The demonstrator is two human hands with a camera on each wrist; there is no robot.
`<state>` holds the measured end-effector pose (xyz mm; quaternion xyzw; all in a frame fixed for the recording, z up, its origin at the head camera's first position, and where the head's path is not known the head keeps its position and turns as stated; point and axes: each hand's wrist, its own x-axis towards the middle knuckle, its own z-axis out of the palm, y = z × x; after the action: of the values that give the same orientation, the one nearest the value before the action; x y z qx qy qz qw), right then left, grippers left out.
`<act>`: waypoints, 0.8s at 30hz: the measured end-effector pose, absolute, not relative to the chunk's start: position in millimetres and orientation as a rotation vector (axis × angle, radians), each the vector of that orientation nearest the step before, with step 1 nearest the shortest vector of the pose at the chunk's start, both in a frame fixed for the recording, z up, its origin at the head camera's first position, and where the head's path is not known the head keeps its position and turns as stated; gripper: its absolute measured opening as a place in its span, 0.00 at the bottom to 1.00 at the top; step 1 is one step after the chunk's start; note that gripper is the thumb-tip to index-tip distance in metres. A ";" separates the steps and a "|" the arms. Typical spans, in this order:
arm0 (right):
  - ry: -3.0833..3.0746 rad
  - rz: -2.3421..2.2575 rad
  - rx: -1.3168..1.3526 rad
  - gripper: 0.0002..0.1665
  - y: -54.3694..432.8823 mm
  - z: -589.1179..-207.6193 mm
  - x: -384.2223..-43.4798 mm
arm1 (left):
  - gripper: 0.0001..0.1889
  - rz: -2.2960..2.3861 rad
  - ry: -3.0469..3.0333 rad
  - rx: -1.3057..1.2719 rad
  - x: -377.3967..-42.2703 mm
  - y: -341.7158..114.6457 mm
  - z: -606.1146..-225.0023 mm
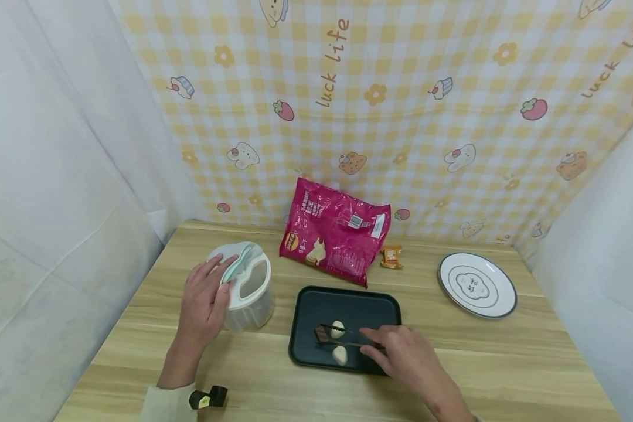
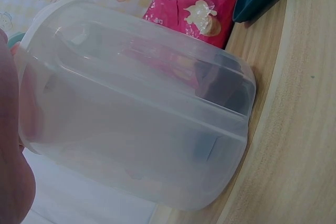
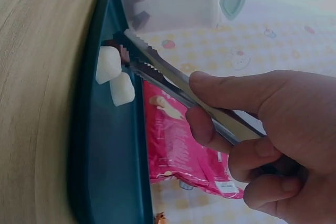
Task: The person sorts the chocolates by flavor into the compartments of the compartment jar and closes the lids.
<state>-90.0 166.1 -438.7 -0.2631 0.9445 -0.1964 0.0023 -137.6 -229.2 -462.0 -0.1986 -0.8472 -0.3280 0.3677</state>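
My left hand [image 1: 203, 302] grips the top of a clear plastic container [image 1: 252, 313], at its raised green-edged flap [image 1: 237, 266]. One opening in the white lid stands uncovered. My right hand [image 1: 408, 354] holds metal tongs [image 3: 181, 80] over a dark tray [image 1: 316, 302]. The serrated tips are apart, beside a brown chocolate-like piece [image 1: 322, 334]; whether they touch it I cannot tell. Two white lumps [image 3: 108, 65] lie close by on the tray. Dark pieces [image 3: 137, 19] show through the container wall in the right wrist view.
A magenta snack bag [image 1: 337, 231] lies behind the tray, with a small orange-wrapped item [image 1: 391, 257] at its right. Farther right is a white plate [image 1: 477, 285] with a dark rim. A patterned cloth [image 1: 380, 129] hangs at the back of the wooden table [image 1: 264, 387].
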 end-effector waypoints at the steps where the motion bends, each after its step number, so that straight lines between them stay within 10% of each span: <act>1: 2.961 -0.610 -0.829 0.17 166.0 -439.2 -90.3 | 0.24 -0.841 -2.175 -0.510 -137.6 -229.2 -462.1; 24: 2.987 -0.640 -0.909 0.15 165.0 -446.3 -92.0 | 0.25 -0.841 -2.188 -0.501 -137.3 -228.7 -462.7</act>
<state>-92.0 165.0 -446.3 -0.2852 0.9370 -0.2007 -0.0225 -137.3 -228.7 -462.7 -0.1947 -0.8503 -0.3267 0.3639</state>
